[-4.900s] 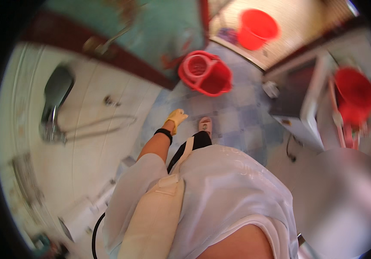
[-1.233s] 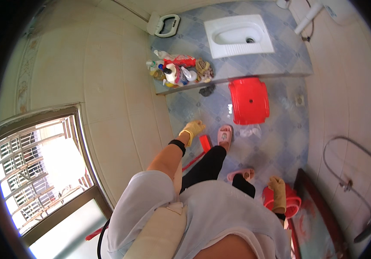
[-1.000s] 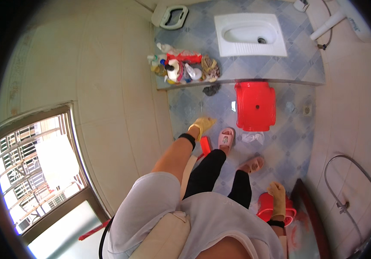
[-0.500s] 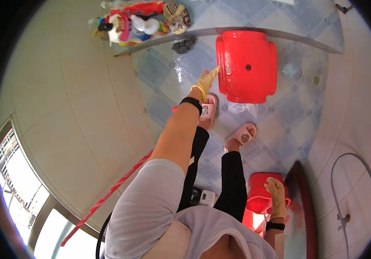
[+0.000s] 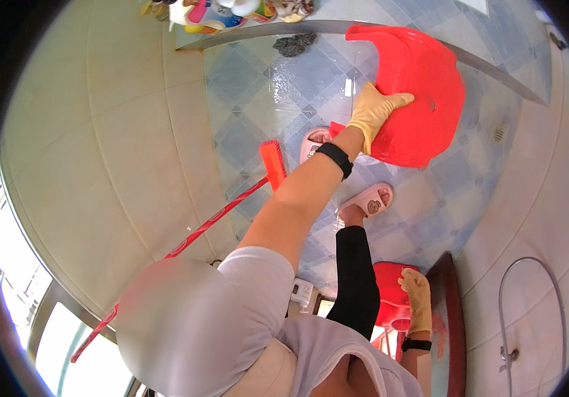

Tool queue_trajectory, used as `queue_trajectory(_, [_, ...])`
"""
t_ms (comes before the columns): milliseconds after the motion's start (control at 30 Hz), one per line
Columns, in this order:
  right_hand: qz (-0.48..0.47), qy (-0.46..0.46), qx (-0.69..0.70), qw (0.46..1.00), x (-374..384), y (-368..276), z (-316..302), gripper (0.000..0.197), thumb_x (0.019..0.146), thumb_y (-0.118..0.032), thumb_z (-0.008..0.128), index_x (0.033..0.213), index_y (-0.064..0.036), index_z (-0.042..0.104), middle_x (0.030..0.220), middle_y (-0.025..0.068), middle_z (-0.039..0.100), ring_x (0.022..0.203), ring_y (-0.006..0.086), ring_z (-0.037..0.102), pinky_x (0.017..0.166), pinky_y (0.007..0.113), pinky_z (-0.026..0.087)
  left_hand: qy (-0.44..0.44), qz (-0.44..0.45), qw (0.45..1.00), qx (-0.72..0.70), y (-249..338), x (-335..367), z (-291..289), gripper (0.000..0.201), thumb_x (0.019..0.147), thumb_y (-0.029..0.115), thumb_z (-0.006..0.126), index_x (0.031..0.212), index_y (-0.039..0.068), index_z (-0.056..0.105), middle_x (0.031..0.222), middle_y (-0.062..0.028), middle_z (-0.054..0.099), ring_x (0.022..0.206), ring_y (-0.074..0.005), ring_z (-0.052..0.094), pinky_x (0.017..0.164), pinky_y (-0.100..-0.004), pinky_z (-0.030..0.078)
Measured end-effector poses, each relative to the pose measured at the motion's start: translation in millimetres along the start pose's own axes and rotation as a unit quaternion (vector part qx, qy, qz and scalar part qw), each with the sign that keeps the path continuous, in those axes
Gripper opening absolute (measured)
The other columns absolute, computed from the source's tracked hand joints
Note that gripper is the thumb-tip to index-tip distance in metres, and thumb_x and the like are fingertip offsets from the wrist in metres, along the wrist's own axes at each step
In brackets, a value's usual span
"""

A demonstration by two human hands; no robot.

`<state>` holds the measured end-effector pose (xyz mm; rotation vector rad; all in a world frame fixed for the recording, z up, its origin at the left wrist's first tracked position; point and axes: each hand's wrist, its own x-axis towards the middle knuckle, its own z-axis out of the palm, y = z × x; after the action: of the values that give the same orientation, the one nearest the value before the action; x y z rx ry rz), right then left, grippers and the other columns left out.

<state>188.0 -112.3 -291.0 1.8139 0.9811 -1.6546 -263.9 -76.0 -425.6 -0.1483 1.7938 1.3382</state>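
Note:
My left hand (image 5: 375, 111), in a yellow rubber glove, is closed on the edge of a red plastic stool (image 5: 426, 99). The thumb lies over the red surface; the fingertips are hidden. The stool is tilted above the wet tiled floor (image 5: 244, 99), and a small dark hole shows in its seat. My right hand (image 5: 417, 294), gloved too, hangs low at my right side with fingers loosely bent and nothing seen in them. It is nearest to a second red plastic piece (image 5: 391, 284), partly covered by the hand, whose kind I cannot make out.
A red brush (image 5: 273, 165) with a long striped handle stands along the left wall. Bottles (image 5: 225, 14) crowd the far ledge. Dark mesh (image 5: 294, 45) lies on the floor. A drain (image 5: 498, 133) and shower hose (image 5: 502, 304) are at right, beyond a dark-edged panel (image 5: 455, 324).
My left hand has moved right and taken hold of the stool's edge. The stool has turned and tilted to the right. The brush head has come into sight. My right hand has barely moved.

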Motion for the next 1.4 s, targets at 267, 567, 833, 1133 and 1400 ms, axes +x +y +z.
queue_trajectory(267, [-0.067,0.016,-0.023,0.997,-16,-54,1,0.041,0.092,-0.028,0.066,0.118,0.0035,0.062,0.101,0.0081,0.068,0.087,0.0179,0.067,0.075,0.028,0.05,0.001,-0.03,0.997,-0.072,69,-85,-159,0.068,0.077,0.034,0.08,0.122,-0.008,0.052,0.109,-0.0173,0.065,0.095,-0.0242,0.066,0.084,-0.0371,0.054])
queue_trajectory(567, [-0.053,0.024,-0.079,0.995,-12,-79,25,0.036,0.092,-0.023,0.063,0.117,0.0029,0.063,0.099,0.0078,0.067,0.084,0.0166,0.065,0.071,0.028,0.05,0.18,-0.023,0.925,-0.333,-34,-63,-389,0.059,0.085,0.035,0.073,0.13,0.003,0.053,0.124,-0.0104,0.062,0.112,-0.0251,0.06,0.101,-0.0404,0.047])
queue_trajectory(833, [-0.097,-0.024,-0.124,0.987,-31,-152,93,0.031,0.09,-0.02,0.065,0.113,0.0015,0.066,0.092,0.0033,0.067,0.079,0.0145,0.062,0.07,0.029,0.049,0.195,-0.093,0.932,0.29,-99,-49,-525,0.057,0.086,0.044,0.069,0.128,0.01,0.053,0.118,-0.0095,0.063,0.107,-0.0216,0.06,0.082,-0.0401,0.053])
queue_trajectory(1133, [-0.256,0.059,-0.449,0.854,-97,-338,139,0.032,0.089,-0.027,0.061,0.105,-0.0005,0.07,0.087,0.0124,0.069,0.081,0.0186,0.065,0.076,0.032,0.05,0.071,-0.098,0.976,0.178,-1,-74,-369,0.071,0.086,0.038,0.069,0.137,-0.004,0.046,0.139,-0.0239,0.05,0.132,-0.0319,0.047,0.11,-0.0369,0.036])
queue_trajectory(1400, [-0.37,0.021,-0.602,0.708,-124,-589,266,0.036,0.091,-0.029,0.056,0.116,-0.004,0.065,0.121,0.0212,0.063,0.116,0.0354,0.058,0.098,0.041,0.045,0.053,-0.155,0.97,0.178,39,-65,-396,0.072,0.085,0.035,0.07,0.14,-0.004,0.043,0.142,-0.023,0.047,0.134,-0.0319,0.044,0.112,-0.0366,0.034])
